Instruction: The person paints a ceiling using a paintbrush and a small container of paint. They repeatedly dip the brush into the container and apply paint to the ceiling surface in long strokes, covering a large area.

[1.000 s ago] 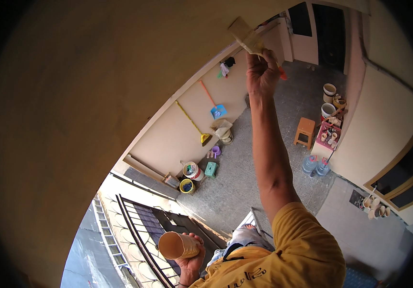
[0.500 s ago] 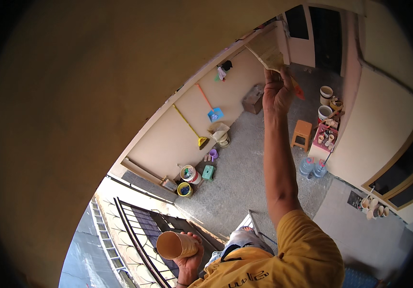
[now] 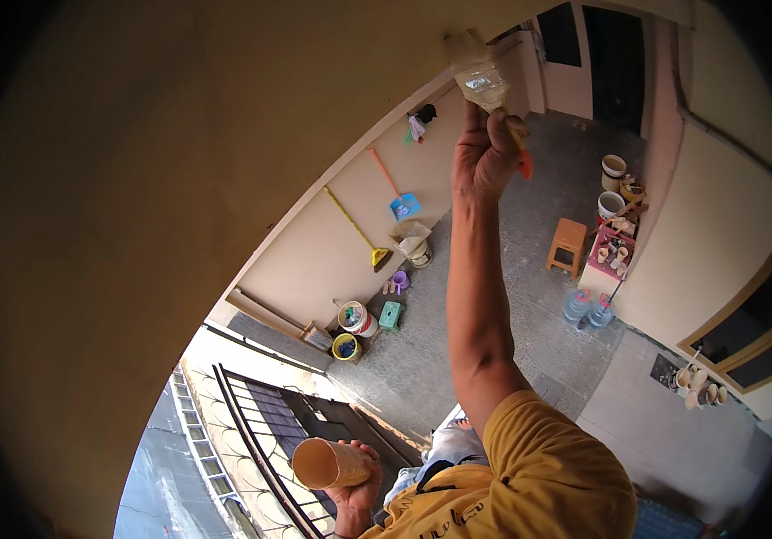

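Right arm [image 3: 479, 287] raised, right fingers [image 3: 499, 131] pinched; left fingers [image 3: 370, 453] low, curled.

home courtyard [image 3: 422, 332], metal gate [image 3: 264, 393], broom [image 3: 380, 259], stool [image 3: 569, 235]

The person wears a T-shirt [image 3: 574, 485] of mustard-yellow cloth, which is loose and makes soft folds; its short right sleeve [image 3: 529, 429] ends above the elbow; on the front there is dark lettering [image 3: 464, 516], curved like handwriting; beside the cloth shows a dark strip [image 3: 438, 468], of unclear kind; the trousers [image 3: 454, 443] are pale, greyish; right hand [image 3: 485, 160] and left hand [image 3: 356, 481] are bare.
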The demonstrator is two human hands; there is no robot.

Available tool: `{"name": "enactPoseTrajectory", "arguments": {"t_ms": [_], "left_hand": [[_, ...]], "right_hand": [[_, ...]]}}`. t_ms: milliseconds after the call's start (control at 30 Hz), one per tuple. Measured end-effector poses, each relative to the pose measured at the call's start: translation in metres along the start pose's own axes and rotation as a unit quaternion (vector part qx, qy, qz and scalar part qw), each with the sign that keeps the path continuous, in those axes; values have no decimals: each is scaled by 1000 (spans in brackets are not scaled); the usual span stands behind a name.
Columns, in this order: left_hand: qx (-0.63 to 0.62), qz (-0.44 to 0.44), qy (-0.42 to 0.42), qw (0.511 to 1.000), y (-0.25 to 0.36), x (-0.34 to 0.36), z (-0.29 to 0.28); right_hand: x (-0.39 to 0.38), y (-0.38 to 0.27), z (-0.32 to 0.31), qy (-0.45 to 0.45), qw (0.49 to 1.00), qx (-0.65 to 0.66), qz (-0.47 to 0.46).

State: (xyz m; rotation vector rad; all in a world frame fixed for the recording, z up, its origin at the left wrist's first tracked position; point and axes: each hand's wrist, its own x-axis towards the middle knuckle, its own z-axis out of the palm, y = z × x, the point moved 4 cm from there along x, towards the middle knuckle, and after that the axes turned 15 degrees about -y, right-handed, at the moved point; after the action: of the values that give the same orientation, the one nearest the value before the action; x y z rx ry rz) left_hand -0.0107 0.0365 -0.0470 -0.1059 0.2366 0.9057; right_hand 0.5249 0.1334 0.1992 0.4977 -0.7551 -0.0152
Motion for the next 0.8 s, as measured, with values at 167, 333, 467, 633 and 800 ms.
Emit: {"name": "enactPoseTrajectory", "arguments": {"t_ms": [167,333,467,633,800], "left_hand": [[-4,-18,4,1000,2,4,-4],[16,-26,-5,1000,-4,10,10],[14,-18,1,1000,-6,8,8],[14,-30,-11,999,-1,6,0],[25,-28,-39,999,1,2,-2]], "right_hand": [[-11,-7,-1,13,998,-62,12],[-19,-21,-9,29,994,-106,29],[-28,-47,0,104,981,-147,71],[-17,-58,-15,89,986,-93,105],[15,-25,-5,57,987,67,134]]}}
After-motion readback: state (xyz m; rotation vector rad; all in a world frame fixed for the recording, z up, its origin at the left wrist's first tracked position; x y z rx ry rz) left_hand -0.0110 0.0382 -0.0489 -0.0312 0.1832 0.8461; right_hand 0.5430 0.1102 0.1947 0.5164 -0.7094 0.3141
